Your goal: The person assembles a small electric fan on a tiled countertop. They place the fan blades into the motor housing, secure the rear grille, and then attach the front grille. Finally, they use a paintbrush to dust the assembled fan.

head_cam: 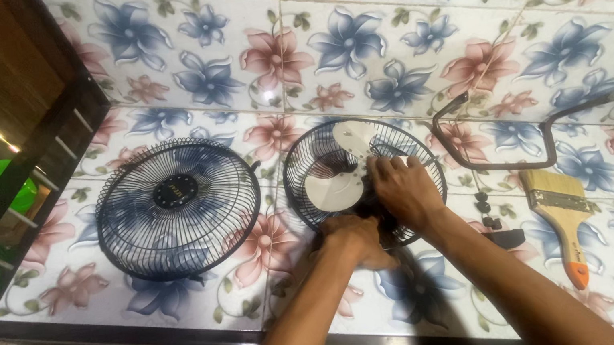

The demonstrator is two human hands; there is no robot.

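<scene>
1. Head view, progress: front grille point(178, 208) already off and lying flat on the flowered tile floor point(397, 13), left of the work and well apart from both hands; white blades point(340, 176) still seated in the rear grille point(363, 180), so by the look of it only partly stripped down, blade removal and whatever lies behind it judged still to come
2. Head view, hands: right hand point(405, 188) laid over the hub at the centre of the blades, fingers curled down onto it, seemingly gripping or turning the hub cap, though the exact hold hidden under the knuckles; left hand point(356, 240) at the near edge of the rear grille, fingers clenched around something dark below, probably the motor housing, cannot tell for certain
3. Head view, the fan itself: near the middle of the scene, face up on the floor; black wire cage round and undented, blades pale and whole
4. Head view, round about: bent dark metal stand bar point(512, 135) to the far right, a few small black screws or knobs point(484, 207) just right of the cage, a wooden-handled paintbrush point(559, 217) further right, well apart
</scene>
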